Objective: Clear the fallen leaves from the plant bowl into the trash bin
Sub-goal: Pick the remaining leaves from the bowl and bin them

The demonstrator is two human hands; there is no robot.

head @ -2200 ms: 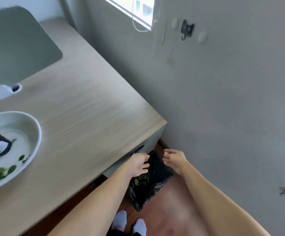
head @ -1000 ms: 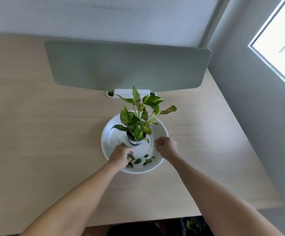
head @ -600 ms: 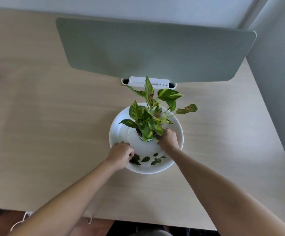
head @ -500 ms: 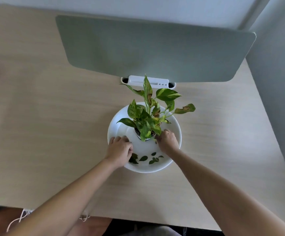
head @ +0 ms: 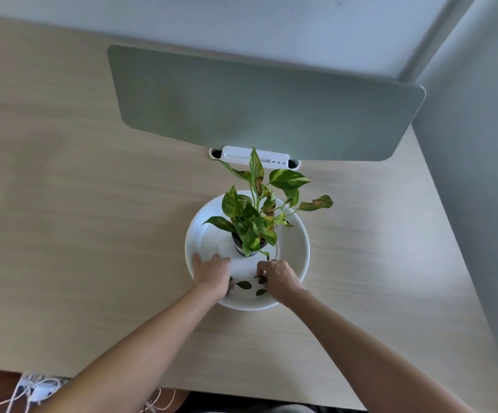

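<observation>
both hands reach into the near side of the white plant bowl (head: 297,234), the left hand (head: 213,274) curled loosely and the right hand (head: 276,277) pinching at the fallen leaves (head: 244,284) between them, presumably gathering them for a bin out of view.

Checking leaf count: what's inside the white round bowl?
White round bowl holds a small dark-potted green plant and fallen dark leaves. Left hand and right hand cover others.

Light wood desk (head: 93,234). Grey-green divider panel (head: 265,102), upright at the back edge, on a white clamp (head: 255,156). White cables (head: 27,394) below the desk's front edge.
</observation>
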